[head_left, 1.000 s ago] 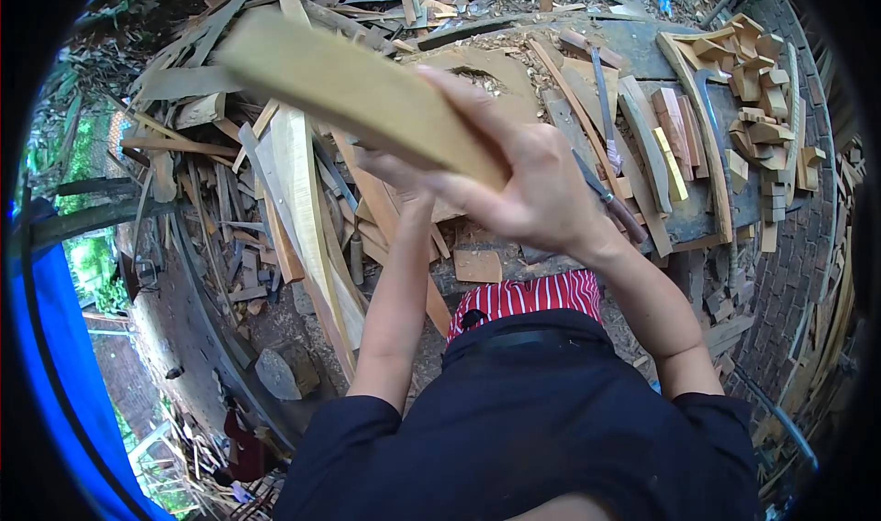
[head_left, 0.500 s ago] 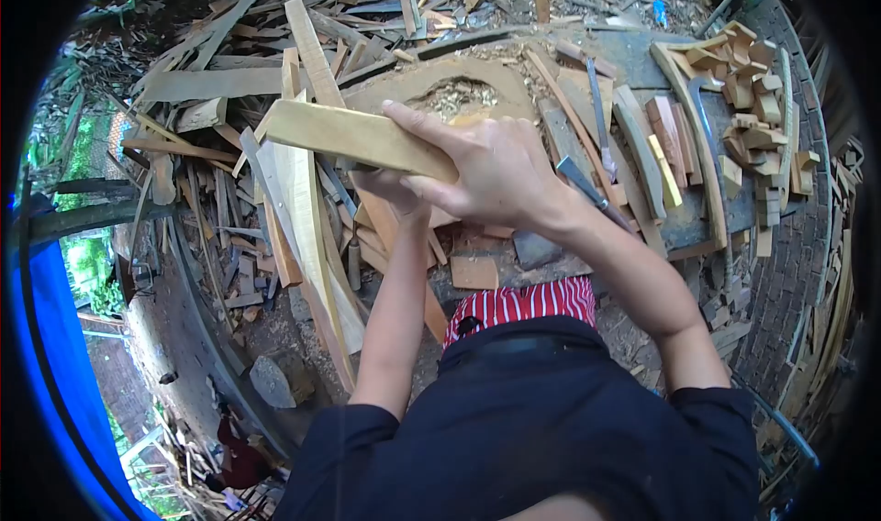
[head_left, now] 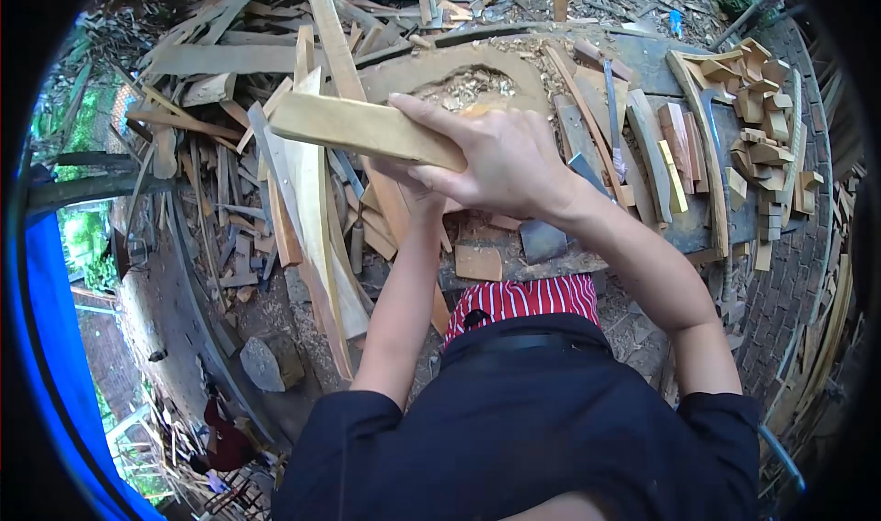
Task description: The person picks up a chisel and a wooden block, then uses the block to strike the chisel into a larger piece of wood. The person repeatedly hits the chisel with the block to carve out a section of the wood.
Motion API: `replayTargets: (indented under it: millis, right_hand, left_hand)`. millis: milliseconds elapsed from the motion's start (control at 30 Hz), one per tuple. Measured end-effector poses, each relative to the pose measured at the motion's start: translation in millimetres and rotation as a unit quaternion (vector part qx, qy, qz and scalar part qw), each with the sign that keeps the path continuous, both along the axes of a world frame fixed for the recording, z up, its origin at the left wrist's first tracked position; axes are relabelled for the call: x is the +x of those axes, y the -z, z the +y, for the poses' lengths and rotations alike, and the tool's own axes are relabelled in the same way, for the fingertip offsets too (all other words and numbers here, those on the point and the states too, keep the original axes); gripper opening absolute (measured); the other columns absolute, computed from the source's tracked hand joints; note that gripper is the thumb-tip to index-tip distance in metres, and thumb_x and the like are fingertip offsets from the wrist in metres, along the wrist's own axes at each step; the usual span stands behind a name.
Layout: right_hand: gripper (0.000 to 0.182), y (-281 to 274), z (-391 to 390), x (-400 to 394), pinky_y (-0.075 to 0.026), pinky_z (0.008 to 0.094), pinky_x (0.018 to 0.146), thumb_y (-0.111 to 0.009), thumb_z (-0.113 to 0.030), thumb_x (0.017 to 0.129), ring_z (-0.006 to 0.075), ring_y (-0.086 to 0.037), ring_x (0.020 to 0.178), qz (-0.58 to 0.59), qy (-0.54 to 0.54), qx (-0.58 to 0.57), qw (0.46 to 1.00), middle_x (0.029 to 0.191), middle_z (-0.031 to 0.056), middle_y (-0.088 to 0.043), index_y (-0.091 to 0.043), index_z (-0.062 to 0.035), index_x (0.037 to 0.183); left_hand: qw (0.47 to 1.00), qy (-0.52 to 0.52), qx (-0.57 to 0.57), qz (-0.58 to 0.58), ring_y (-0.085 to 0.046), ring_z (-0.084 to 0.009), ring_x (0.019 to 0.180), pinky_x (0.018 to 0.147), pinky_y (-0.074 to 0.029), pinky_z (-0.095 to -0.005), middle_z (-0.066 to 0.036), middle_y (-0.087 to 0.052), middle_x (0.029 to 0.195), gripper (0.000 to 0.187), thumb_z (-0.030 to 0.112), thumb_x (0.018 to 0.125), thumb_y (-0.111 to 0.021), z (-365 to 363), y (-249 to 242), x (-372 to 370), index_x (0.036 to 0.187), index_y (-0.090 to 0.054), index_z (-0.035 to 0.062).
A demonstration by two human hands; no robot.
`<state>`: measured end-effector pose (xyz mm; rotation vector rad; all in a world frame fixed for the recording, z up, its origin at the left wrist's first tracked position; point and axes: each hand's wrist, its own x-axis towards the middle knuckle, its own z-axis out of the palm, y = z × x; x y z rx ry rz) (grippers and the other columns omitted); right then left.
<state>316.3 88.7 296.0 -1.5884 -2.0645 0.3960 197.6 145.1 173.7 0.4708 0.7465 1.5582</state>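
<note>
A pale, planed piece of wood (head_left: 353,130) is held up over the bench, slanting down from left to right. My right hand (head_left: 510,160) is closed around its right end, with one finger stretched along the upper edge. My left hand (head_left: 413,178) is beneath the wood, touching or very near its underside. The left fingers are hidden, so their grip does not show. Behind the hands lies a thick slab with a hollow full of shavings (head_left: 477,88). A flat wood block (head_left: 478,263) and a dark block (head_left: 543,242) rest at the bench's near edge.
Long boards (head_left: 317,200) lean at the left, near a heap of offcuts (head_left: 220,60). On the right lie a long-handled tool (head_left: 613,108), curved wooden strips (head_left: 693,145) and stacked cut blocks (head_left: 763,108). A stone-like chunk (head_left: 266,365) sits on the ground at lower left.
The view has shifted slightly, so the bench and its pieces appear a little higher or farther right. Both hands keep nearly the same pose, and the right still grips the wood.
</note>
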Motion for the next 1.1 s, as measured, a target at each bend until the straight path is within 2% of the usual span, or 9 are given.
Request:
replayTargets:
  millis: [67, 133, 167, 200, 267, 300, 733, 833, 1100]
  right_hand:
    - [0.067, -2.9, 0.6, 1.0, -0.056, 0.0409, 0.063, -0.066, -0.043, 0.080, 0.0310, -0.068, 0.066, 0.007, 0.005, -0.019, 1.000, 0.080, 0.0179, -0.069, -0.046, -0.0258, 0.142]
    - [0.066, 6.2, -0.8, 10.3, -0.056, 0.0406, 0.065, -0.065, -0.042, 0.082, 0.0302, -0.070, 0.069, 0.144, 0.041, -0.036, 0.988, 0.084, 0.0186, -0.070, -0.046, -0.0233, 0.142]
    - [0.065, 5.8, -3.4, 16.0, -0.055, 0.0385, 0.075, -0.065, -0.042, 0.084, 0.0294, -0.071, 0.083, 0.184, 0.078, -0.119, 0.973, 0.096, 0.0213, -0.070, -0.046, -0.0195, 0.142]
    - [0.065, 14.1, -5.6, 20.5, -0.055, 0.0385, 0.075, -0.065, -0.042, 0.084, 0.0294, -0.071, 0.083, 0.185, 0.079, -0.123, 0.972, 0.096, 0.0213, -0.070, -0.046, -0.0195, 0.142]
    - [0.067, 35.9, -10.2, 29.7, -0.054, 0.0412, 0.077, -0.063, -0.049, 0.083, 0.0343, -0.069, 0.088, 0.229, 0.138, -0.031, 0.963, 0.101, 0.0220, -0.069, -0.050, -0.0110, 0.136]
    - [0.069, 34.5, -15.2, 35.0, -0.051, 0.0419, 0.086, -0.066, -0.048, 0.082, 0.0369, -0.066, 0.100, 0.239, 0.149, -0.084, 0.956, 0.108, 0.0229, -0.067, -0.049, -0.0098, 0.137]
    - [0.069, 89.5, -34.2, 55.8, -0.050, 0.0425, 0.089, -0.061, -0.053, 0.083, 0.0380, -0.064, 0.104, 0.241, 0.180, -0.153, 0.941, 0.112, 0.0250, -0.065, -0.047, -0.0165, 0.140]
    - [0.069, 86.0, -27.1, 56.9, -0.052, 0.0470, 0.085, -0.051, -0.059, 0.085, 0.0379, -0.065, 0.100, -0.036, 0.161, -0.349, 0.922, 0.106, 0.0230, -0.067, -0.044, -0.0190, 0.141]
    - [0.072, 108.7, -28.9, 67.1, -0.051, 0.0484, 0.087, -0.052, -0.061, 0.083, 0.0384, -0.065, 0.101, 0.049, 0.168, -0.315, 0.933, 0.108, 0.0221, -0.067, -0.044, -0.0187, 0.141]
  left_hand:
    - [0.999, -0.031, 0.034, 0.029, -0.064, -0.0164, 0.074, 0.064, -0.057, -0.0290, -0.007, -0.060, 0.091, 0.039, 0.040, 0.097, -0.052, 10.5, 8.5, -1.5, 0.107, -0.054, 0.0021]
    - [0.962, -0.173, 0.074, 0.199, -0.055, -0.0089, 0.054, 0.047, -0.047, -0.0243, -0.001, -0.056, 0.070, 0.018, 0.021, 0.095, -0.059, 24.8, 7.7, -11.4, 0.088, -0.052, 0.0059]
    - [0.978, -0.119, 0.024, 0.170, -0.051, -0.0097, 0.052, 0.047, -0.043, -0.0254, 0.001, -0.053, 0.064, 0.027, 0.028, 0.095, -0.060, 28.2, 4.6, -25.0, 0.077, -0.050, 0.0106]
    - [0.982, -0.158, -0.013, 0.102, -0.042, -0.0066, 0.042, 0.040, -0.037, -0.0233, 0.002, -0.045, 0.053, 0.025, 0.016, 0.095, -0.060, 29.6, -10.6, -21.9, 0.076, -0.044, 0.0108]
    - [0.977, -0.193, -0.055, 0.071, -0.040, -0.0069, 0.042, 0.040, -0.036, -0.0228, 0.002, -0.043, 0.054, 0.027, 0.017, 0.095, -0.060, 37.1, -11.2, -26.8, 0.075, -0.042, 0.0110]
    - [0.977, -0.192, -0.058, 0.071, -0.040, -0.0069, 0.042, 0.040, -0.036, -0.0228, 0.002, -0.043, 0.054, 0.027, 0.017, 0.095, -0.060, 38.0, -13.2, -26.0, 0.075, -0.042, 0.0110]
    - [0.969, -0.105, 0.072, 0.210, -0.041, -0.0063, 0.044, 0.040, -0.036, -0.0225, 0.000, -0.045, 0.055, 0.026, 0.013, 0.095, -0.059, 26.3, -20.8, 6.5, 0.076, -0.042, 0.0093]
    - [0.983, -0.131, 0.026, 0.130, -0.041, -0.0067, 0.043, 0.039, -0.036, -0.0228, 0.001, -0.044, 0.055, 0.027, 0.014, 0.095, -0.060, 36.6, -30.5, 0.1, 0.075, -0.042, 0.0093]
    - [0.964, -0.110, 0.081, 0.229, -0.044, -0.0060, 0.046, 0.043, -0.038, -0.0225, 0.001, -0.048, 0.056, 0.029, 0.022, 0.096, -0.061, 32.6, -30.8, -0.7, 0.075, -0.045, 0.0101]
